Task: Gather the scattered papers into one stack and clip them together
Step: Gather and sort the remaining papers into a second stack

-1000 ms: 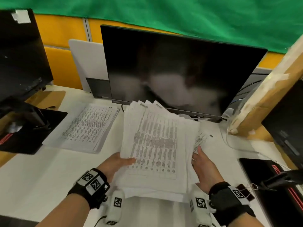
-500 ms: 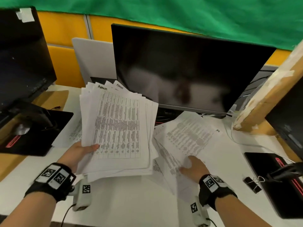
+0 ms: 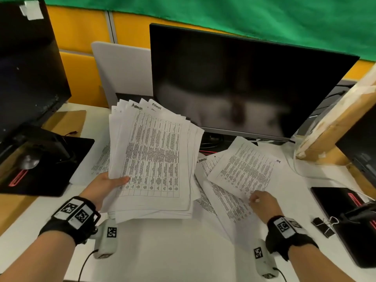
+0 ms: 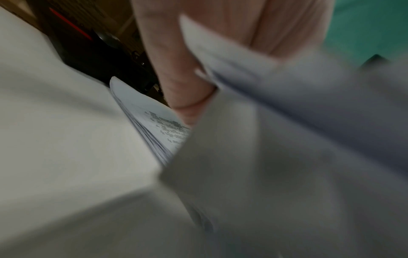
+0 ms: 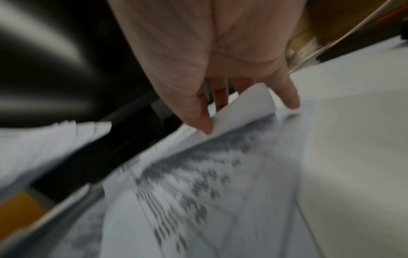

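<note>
- Papers: a thick, fanned stack of printed sheets [image 3: 154,159] is lifted at a tilt above the white desk [image 3: 173,251], its top edge near the lower edge of the monitor [image 3: 244,82].
- The left hand [image 3: 105,186] grips the stack at its lower left corner, thumb on the printed face and fingers behind; the left wrist view shows the thumb [image 4: 176,78] against blurred sheets.
- A loose sheet [image 3: 244,169] is raised at its near edge, where the right hand [image 3: 262,204] pinches it; the right wrist view shows the curled corner between thumb and fingers [image 5: 220,97].
- More printed sheets [image 3: 223,204] lie flat on the desk under that one, just right of the stack.
- A further pile of papers [image 3: 99,163] lies on the desk to the left, partly hidden behind the held stack.
- A black binder clip [image 3: 323,225] with wire handles rests at the desk's right side, on the edge of a black pad with red trim [image 3: 345,231], well apart from the papers.
- The desk is white, with a wooden edge showing at the left.
- A second dark screen [image 3: 26,68] stands at the left over a black base [image 3: 46,165].
- Behind are yellow panels [image 3: 81,37] and a green cloth [image 3: 223,15] hung above them.
- A taped cardboard box [image 3: 335,123] leans at the right.
</note>
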The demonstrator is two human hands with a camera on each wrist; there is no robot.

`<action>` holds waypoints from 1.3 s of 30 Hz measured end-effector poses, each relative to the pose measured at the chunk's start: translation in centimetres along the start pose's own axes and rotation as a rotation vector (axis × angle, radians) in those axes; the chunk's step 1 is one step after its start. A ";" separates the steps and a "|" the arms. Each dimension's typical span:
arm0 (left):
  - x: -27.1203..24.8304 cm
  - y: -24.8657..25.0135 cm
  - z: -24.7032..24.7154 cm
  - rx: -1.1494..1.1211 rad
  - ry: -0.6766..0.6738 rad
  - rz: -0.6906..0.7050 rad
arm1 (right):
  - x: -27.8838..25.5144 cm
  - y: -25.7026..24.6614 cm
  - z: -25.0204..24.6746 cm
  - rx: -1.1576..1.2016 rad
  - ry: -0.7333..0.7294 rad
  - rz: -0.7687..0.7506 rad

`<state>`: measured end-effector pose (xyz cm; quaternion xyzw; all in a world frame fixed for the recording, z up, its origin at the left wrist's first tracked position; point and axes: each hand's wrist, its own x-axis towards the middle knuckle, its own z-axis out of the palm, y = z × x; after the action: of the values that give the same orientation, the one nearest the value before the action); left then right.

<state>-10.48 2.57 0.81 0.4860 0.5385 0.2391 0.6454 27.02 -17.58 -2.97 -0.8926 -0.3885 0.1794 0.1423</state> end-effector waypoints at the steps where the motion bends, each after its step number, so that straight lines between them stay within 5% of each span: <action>1: 0.1 0.0 0.0 0.000 -0.003 -0.004 | -0.1 0.2 -0.8 0.064 0.008 -0.025; 4: 0.3 -0.2 0.4 0.004 -0.011 -0.015 | -0.6 0.1 -2.7 0.091 -0.155 -0.083; 10: 1.0 -0.4 1.6 0.001 -0.033 -0.019 | -1.2 -0.8 -3.5 -0.321 -0.580 0.035; 12: 1.1 -0.4 1.7 0.005 -0.042 -0.016 | -0.7 -1.3 -3.7 -0.252 -0.524 0.099; 16: 1.2 -0.4 1.6 0.021 -0.033 -0.007 | 0.2 -0.1 -2.1 -0.043 -0.122 0.275; 24: 1.4 -0.7 -0.7 0.046 0.008 -0.023 | 0.0 2.1 -1.4 -0.203 -0.194 0.482; 32: 1.7 -0.9 -1.5 0.040 0.017 -0.032 | 0.4 2.8 -1.0 -0.019 -0.165 0.418; 39: 1.6 -0.8 -1.1 0.035 -0.041 -0.002 | 1.7 2.7 -1.4 -0.161 -0.068 0.436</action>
<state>-11.20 3.98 -0.58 0.5016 0.5297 0.2187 0.6480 30.42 -18.24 -3.16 -0.9573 -0.2040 0.2042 0.0154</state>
